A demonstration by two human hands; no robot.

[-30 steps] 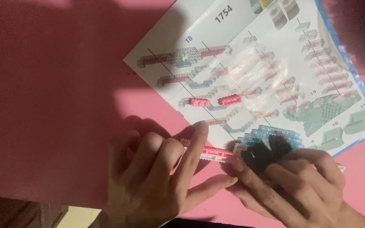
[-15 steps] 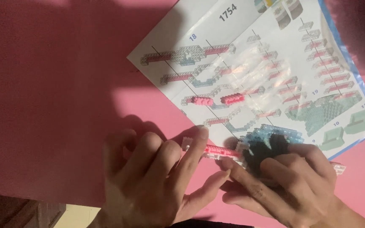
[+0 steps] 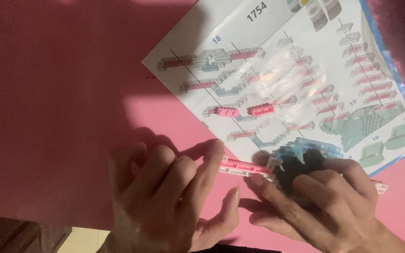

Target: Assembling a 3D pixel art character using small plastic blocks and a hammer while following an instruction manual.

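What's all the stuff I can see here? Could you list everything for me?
Brick strip: one, pink and clear, on the table between the two hands, under their fingertips.
Brick model: one, pale blue and clear, at the sheet's lower edge, partly under the right hand.
Loose brick pieces: two, pink, lying on the sheet.
Instruction sheet: one, white with blue edge, upper right of the table.
Table: one, pink surface.
Floor: pale strip, bottom left.
Left hand: one, fingers on the strip's left end.
Right hand: one, resting on the model.
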